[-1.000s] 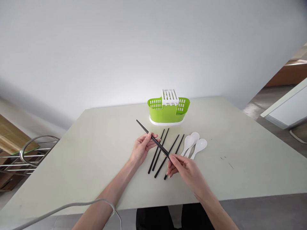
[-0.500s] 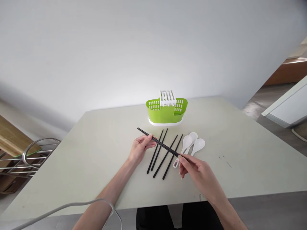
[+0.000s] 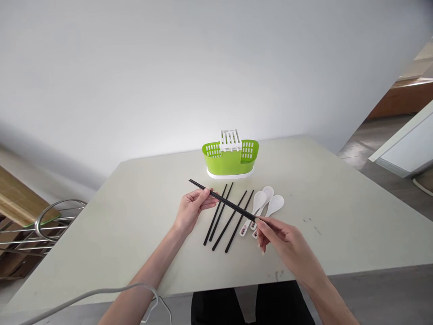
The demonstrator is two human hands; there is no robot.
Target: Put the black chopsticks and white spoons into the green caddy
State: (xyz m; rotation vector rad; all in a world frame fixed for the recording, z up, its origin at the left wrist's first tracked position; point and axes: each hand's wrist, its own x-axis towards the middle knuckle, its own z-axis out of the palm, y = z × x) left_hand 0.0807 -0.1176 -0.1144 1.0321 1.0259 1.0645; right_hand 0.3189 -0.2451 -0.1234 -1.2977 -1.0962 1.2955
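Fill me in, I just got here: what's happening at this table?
The left hand and right hand hold a pair of black chopsticks between them, above the table. Four more chopsticks lie beneath, beside three white soup spoons. Beyond them stands a green cutlery basket with a white slatted top.

Left hand (image 3: 194, 207) and right hand (image 3: 282, 239) hold black chopsticks (image 3: 227, 202) above the surface (image 3: 152, 216); white spoons (image 3: 259, 202) lie nearby; green basket (image 3: 230, 161) stands behind.

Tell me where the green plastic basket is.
In the head view, the green plastic basket stands centrally near the pale table's far edge, beyond four black chopsticks.
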